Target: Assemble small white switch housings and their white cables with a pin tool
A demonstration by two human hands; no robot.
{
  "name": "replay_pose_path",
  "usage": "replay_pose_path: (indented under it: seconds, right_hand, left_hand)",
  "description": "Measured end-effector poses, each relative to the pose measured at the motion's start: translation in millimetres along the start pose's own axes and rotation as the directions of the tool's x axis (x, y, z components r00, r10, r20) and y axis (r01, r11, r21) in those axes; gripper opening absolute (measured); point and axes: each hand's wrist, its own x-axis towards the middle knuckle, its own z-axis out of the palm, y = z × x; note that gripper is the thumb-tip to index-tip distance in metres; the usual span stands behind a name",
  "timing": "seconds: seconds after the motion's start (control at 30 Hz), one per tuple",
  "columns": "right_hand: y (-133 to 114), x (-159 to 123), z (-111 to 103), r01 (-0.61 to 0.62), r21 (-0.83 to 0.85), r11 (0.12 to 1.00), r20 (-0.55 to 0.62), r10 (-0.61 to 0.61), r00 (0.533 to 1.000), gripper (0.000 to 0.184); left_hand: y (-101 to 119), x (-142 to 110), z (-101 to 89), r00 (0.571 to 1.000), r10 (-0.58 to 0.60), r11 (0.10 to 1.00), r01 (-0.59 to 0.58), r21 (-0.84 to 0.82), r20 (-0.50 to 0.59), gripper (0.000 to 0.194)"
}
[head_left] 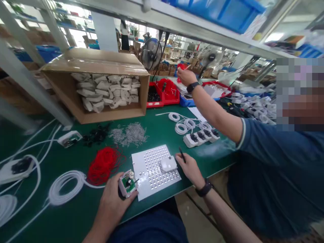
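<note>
The fingers of my left hand (111, 195) were closed around an uncovered white plastic housing with a green circuit board inside (127, 183), at the left edge of a white sheet bearing rows of small silvery discs (144, 189); whether the housing rested on anything could not be told. The fingers of my right hand (189, 168) gripped a slim black pen-like tool (182, 155), held upright just beside a rounded white plastic cover (168, 164) lying on the discs; contact with the cover could not be determined. The step in hand appeared to be work on the exposed board; the next move called, I judged, for a steady left grip and a clear path for the tool over the sheet. Around these on the green surface (162, 133) lay a tangled red wire bundle (103, 165), a heap of small grey metal pins (135, 133) and a coiled white cable (66, 189). The cover seemed the nearest obstacle, and the wires crowded my left side. A co-worker's bare arm (215, 104) reached across beyond my right hand, clear of the sheet.
</note>
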Motion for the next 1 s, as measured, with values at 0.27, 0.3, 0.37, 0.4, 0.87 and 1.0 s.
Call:
replay_pose_path:
  seconds: [0.27, 0.3, 0.37, 0.4, 0.87, 1.0]
  right_hand:
    - [-24.8, -6.4, 1.1, 0.36, -0.813, 0.457, 0.367, -0.078, 0.927, 0.059]
    - [-28.0, -4.1, 1.4, 0.363, -0.807, 0.465, 0.364, -0.091, 0.927, 0.051]
    - [-34.8, -2.1, 2.0, 0.351, -0.742, 0.571, 0.312, -0.169, 0.935, 0.042]
    - [-38.3, -3.2, 3.1, 0.347, -0.652, 0.674, 0.284, -0.207, 0.936, 0.041]
    - [-26.6, -30.9, 131.7, -0.58, 0.458, 0.673, 0.676, 0.16, 0.719, 0.041]
    - [-28.3, -33.8, 132.1, -0.294, 0.365, 0.883, 0.583, 0.029, 0.812, 0.037]
  left_hand:
    - [12.8, -2.5, -6.5, 0.991, -0.13, 0.989, 0.127, -0.075, -0.039, 0.066]
    - [14.4, -3.5, -8.4, 0.987, -0.149, 0.984, 0.142, -0.106, -0.057, 0.065]
    - [17.3, -6.2, -14.4, 0.977, -0.192, 0.969, 0.174, -0.174, -0.093, 0.063]
    - [18.9, -7.7, -18.8, 0.971, -0.213, 0.961, 0.189, -0.201, -0.109, 0.065]
    - [55.7, -4.4, -63.2, 0.996, 0.087, 0.992, -0.086, 0.091, -0.009, 0.063]
    - [53.4, -3.9, -57.1, 0.994, 0.106, 0.988, -0.106, 0.116, 0.008, 0.064]
